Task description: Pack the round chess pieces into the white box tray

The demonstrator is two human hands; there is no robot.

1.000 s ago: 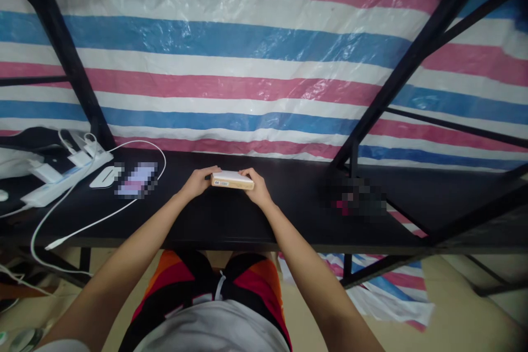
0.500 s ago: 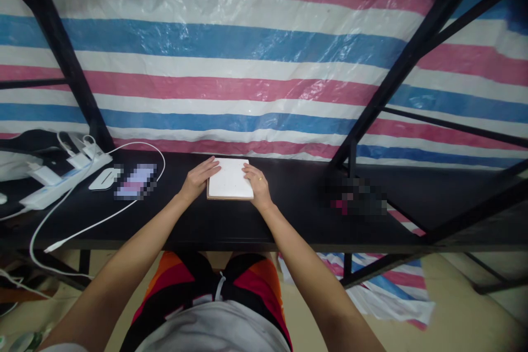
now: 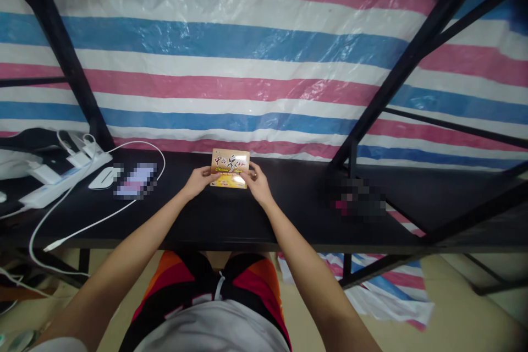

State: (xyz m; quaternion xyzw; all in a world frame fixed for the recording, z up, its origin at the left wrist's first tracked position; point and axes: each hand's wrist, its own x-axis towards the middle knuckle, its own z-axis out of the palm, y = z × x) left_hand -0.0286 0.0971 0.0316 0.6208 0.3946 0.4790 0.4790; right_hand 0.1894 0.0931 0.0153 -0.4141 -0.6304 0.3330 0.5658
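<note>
A flat tan and yellow box [image 3: 230, 168] printed "Chinese chess" is held over the black desk, its printed face towards me. My left hand [image 3: 201, 180] grips its left edge, the thumb on the front. Around the right edge my right hand [image 3: 256, 181] is closed, thumb on the printed face, other fingers behind. The fingers behind the box are partly hidden.
On the black desk [image 3: 231, 225], a white power strip [image 3: 61, 179] with plugs and cables lies left, near a white device [image 3: 104, 177] and a blurred phone [image 3: 136, 180]. A blurred dark object [image 3: 358, 198] lies right. Black metal posts [image 3: 68, 60] and striped sheeting [image 3: 231, 88] stand behind.
The box was showing a plain white face; now its printed tan and yellow face is in view. Both hands have shifted their grip, with thumbs now on the front.
</note>
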